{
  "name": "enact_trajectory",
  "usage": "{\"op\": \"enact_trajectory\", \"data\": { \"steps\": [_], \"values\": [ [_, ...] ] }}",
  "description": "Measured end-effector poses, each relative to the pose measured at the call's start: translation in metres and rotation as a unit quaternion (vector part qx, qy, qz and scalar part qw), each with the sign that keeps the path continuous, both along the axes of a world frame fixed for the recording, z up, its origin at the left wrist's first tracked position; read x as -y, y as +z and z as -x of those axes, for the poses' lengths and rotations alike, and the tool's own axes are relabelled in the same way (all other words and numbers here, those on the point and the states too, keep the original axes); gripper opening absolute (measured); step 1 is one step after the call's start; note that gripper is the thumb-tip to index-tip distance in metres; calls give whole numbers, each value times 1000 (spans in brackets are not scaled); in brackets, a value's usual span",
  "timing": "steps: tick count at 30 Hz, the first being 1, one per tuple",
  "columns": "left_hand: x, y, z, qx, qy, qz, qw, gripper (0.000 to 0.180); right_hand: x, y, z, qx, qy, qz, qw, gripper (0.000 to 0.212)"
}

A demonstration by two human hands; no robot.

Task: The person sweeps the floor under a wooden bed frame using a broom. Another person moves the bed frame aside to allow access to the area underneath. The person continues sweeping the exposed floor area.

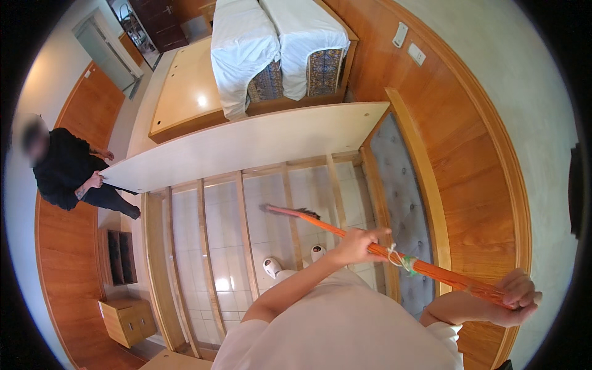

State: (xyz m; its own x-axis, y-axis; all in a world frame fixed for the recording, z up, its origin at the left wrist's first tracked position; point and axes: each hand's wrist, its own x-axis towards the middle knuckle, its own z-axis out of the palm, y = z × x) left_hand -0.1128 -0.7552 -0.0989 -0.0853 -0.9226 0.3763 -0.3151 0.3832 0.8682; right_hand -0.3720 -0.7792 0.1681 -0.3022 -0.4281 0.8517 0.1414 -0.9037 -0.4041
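I hold a broom with a long orange handle (453, 277) slantwise across the opened bed frame. Wrapped round the middle of the handle is my left hand (359, 245), its index finger stretched along it. My right hand (517, 299) grips the handle's upper end near the right wall. A pale cord is tied on the handle between my hands. The dark broom head (308, 214) is down at the tiled floor (265, 228), among the wooden slats (248, 237) of the bed frame.
At the left, a person in black (68, 166) holds one end of a long pale board (246, 145), standing on edge across the frame. Behind it are white-covered mattresses (246, 37). A grey padded headboard (404, 179) borders the right. A small cabinet (128, 320) stands lower left.
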Motion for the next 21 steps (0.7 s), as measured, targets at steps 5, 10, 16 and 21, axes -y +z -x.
{"op": "enact_trajectory", "data": {
  "steps": [5,10,16,21],
  "values": [
    [37,-20,60,18,-78,45,996,58,9,6,36,-4,-31,-28,999,38],
    [63,-48,56,-15,-48,45,998,37,20,-20,13,-100,-336,-105,930,45],
    [76,-52,38,-47,-18,19,999,19,28,-74,-25,-197,-346,-225,889,26],
    [96,-86,42,-53,-16,-11,998,14,46,-90,-42,-178,-153,-334,913,19]
  ]
}}
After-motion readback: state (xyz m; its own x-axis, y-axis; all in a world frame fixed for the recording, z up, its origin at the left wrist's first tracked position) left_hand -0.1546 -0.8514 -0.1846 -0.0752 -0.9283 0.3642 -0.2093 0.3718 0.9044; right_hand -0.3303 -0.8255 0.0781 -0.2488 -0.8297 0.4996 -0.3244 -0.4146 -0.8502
